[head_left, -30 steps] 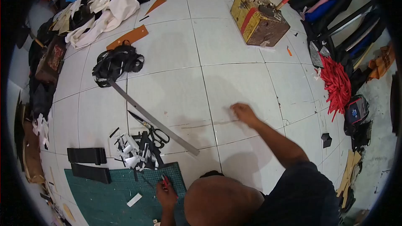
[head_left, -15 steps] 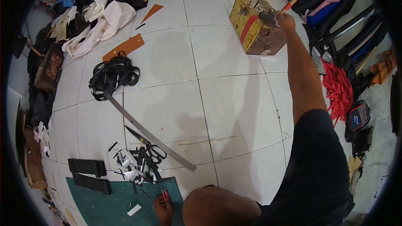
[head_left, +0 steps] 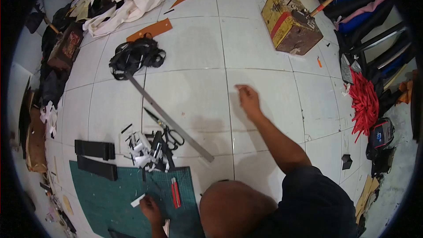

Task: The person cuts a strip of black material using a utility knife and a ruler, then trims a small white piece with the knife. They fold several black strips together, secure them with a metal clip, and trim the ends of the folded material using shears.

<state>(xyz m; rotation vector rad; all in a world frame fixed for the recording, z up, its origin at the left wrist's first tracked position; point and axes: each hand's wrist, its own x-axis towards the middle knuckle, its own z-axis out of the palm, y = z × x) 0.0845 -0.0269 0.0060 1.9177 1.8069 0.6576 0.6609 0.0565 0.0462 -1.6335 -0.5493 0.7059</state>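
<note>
My left hand [head_left: 152, 210] is low over the green cutting mat [head_left: 97, 198], its fingers closed on the end of a small white strip [head_left: 137, 201]. A red utility knife [head_left: 176, 192] lies on the mat to the right of that hand. My right hand [head_left: 249, 100] hovers above the tiled floor with nothing visible in it; the index finger reaches out and the others are loosely bent. Farther off, a hammer with a wooden handle [head_left: 321, 7] rests on a worn yellow and brown block [head_left: 296, 33].
Black and white scraps [head_left: 147, 150], scissors [head_left: 172, 135] and a long metal ruler [head_left: 176, 123] lie beyond the mat. Black strips [head_left: 94, 150] sit at its left edge. A black strap bundle [head_left: 136, 57], orange leather [head_left: 150, 30] and red laces [head_left: 365, 101] are farther out.
My right hand has let go of the hammer and come back toward me. My left hand has put down the red utility knife and moved left to the white strip. The view has shifted.
</note>
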